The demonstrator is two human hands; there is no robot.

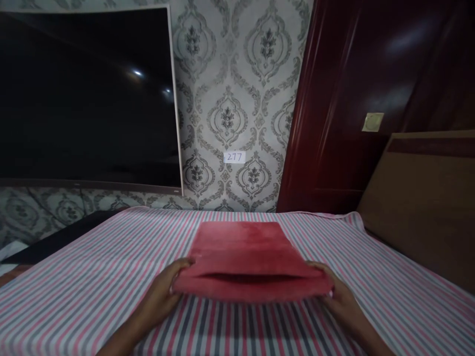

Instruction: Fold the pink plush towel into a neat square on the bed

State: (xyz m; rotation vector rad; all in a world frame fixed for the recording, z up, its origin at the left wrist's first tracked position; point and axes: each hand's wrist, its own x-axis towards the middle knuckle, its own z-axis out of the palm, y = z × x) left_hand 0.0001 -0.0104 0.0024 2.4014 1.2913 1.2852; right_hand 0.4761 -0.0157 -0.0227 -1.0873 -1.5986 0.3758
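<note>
A folded red towel (245, 247) lies flat on a bed with a pink, grey and white striped sheet (92, 282). My left hand (165, 291) grips the towel's near left corner, fingers curled round its edge. My right hand (339, 296) holds the near right corner the same way, fingers tucked under the fold. The near edge of the towel is lifted slightly off the sheet between the two hands.
A large dark television (85, 94) hangs on patterned wallpaper beyond the bed. A small label reading 277 (234, 157) is stuck on the wall. A dark red wooden door (371, 99) and a brown headboard (423, 207) stand to the right.
</note>
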